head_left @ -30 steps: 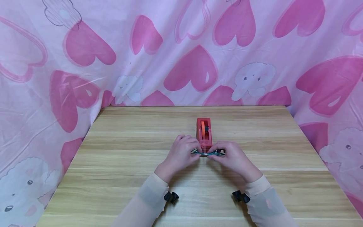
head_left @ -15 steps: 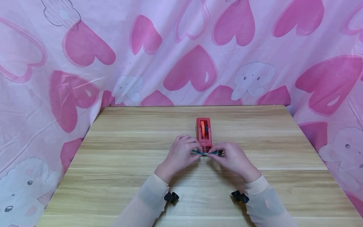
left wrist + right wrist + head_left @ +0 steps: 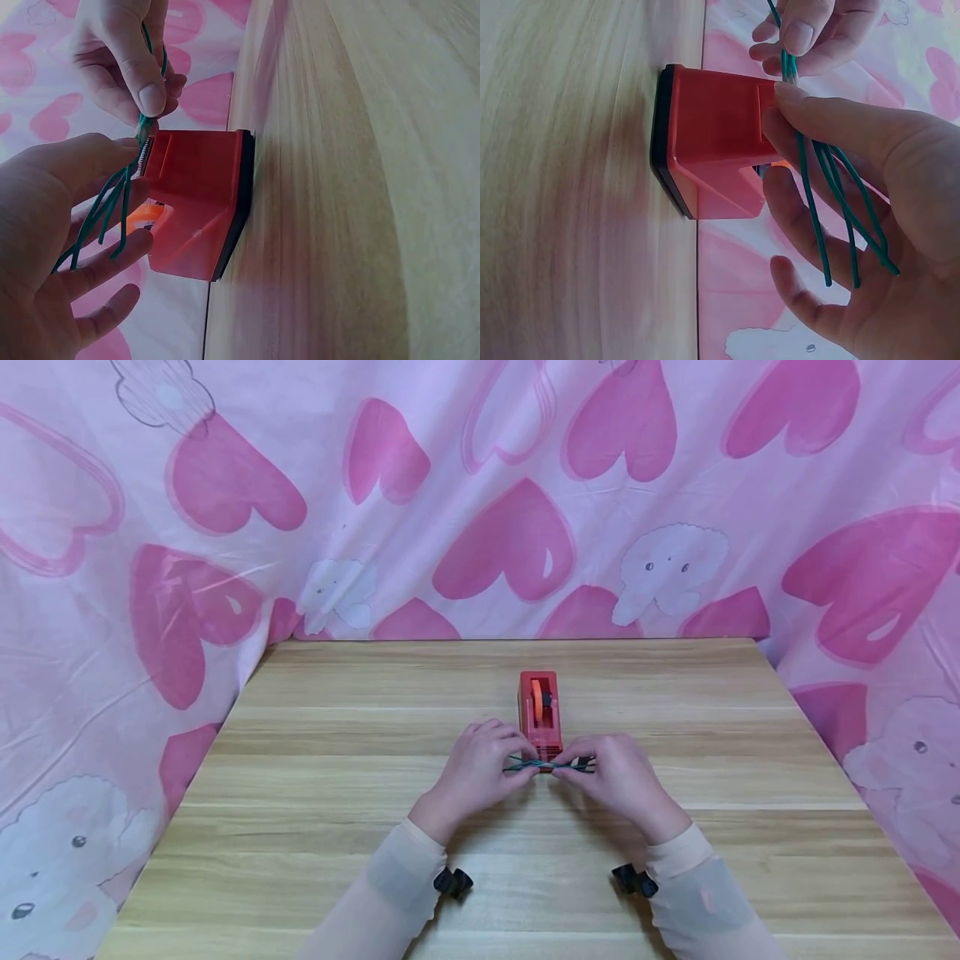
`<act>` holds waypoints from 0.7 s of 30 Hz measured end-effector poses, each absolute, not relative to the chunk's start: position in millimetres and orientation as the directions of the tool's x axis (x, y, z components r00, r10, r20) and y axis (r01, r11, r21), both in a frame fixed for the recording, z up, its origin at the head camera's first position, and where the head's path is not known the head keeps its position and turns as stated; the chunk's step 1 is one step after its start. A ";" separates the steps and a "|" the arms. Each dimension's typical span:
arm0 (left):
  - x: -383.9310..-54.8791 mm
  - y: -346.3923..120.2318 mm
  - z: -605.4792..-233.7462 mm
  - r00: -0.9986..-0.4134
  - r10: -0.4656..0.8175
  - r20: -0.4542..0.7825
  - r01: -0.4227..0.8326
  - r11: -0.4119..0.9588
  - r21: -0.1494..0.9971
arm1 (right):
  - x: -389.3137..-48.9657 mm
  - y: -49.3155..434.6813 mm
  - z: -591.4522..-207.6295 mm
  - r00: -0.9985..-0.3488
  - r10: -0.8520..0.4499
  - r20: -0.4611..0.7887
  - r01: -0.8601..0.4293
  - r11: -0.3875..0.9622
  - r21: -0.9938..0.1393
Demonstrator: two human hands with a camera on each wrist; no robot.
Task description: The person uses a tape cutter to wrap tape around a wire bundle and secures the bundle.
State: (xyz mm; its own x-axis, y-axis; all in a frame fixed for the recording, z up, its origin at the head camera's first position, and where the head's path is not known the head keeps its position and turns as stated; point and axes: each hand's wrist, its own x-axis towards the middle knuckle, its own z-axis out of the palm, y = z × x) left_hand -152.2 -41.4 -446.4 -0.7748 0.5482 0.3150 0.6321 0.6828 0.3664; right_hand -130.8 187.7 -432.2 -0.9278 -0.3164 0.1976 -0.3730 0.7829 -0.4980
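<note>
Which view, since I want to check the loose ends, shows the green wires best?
The right wrist view: the green wires fan out large, their ends distinct, before the right hand. The left wrist view shows other ends by the left hand, smaller; the head view, only tiny strands at both hands.

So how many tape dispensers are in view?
1: the red tape dispenser, standing on the wooden table, its near end by the left hand and right hand.
</note>
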 end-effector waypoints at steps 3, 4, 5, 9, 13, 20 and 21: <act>-152.9 -40.9 -446.7 -0.775 0.549 0.313 0.632 0.685 0.362 | -130.9 187.8 -432.0 -0.922 -0.317 0.220 -0.386 0.780 -0.493; -153.0 -40.7 -446.5 -0.774 0.551 0.311 0.633 0.684 0.362 | -131.0 187.7 -432.0 -0.922 -0.317 0.222 -0.387 0.780 -0.492; -153.1 -40.6 -446.0 -0.772 0.554 0.312 0.636 0.683 0.360 | -131.0 187.5 -431.9 -0.922 -0.317 0.222 -0.387 0.780 -0.492; -153.3 -40.6 -443.7 -0.757 0.567 0.324 0.653 0.669 0.354 | -130.7 186.6 -431.7 -0.933 -0.303 0.194 -0.359 0.780 -0.512; -153.8 -41.3 -442.9 -0.742 0.574 0.347 0.670 0.653 0.353 | -130.4 186.0 -431.7 -0.952 -0.274 0.133 -0.301 0.776 -0.555; -154.8 -42.5 -443.9 -0.717 0.582 0.384 0.696 0.632 0.341 | -131.1 186.8 -433.7 -0.967 -0.251 0.044 -0.222 0.742 -0.633; -154.9 -42.7 -444.1 -0.713 0.584 0.389 0.700 0.630 0.336 | -131.2 187.3 -434.1 -0.968 -0.250 0.033 -0.212 0.737 -0.642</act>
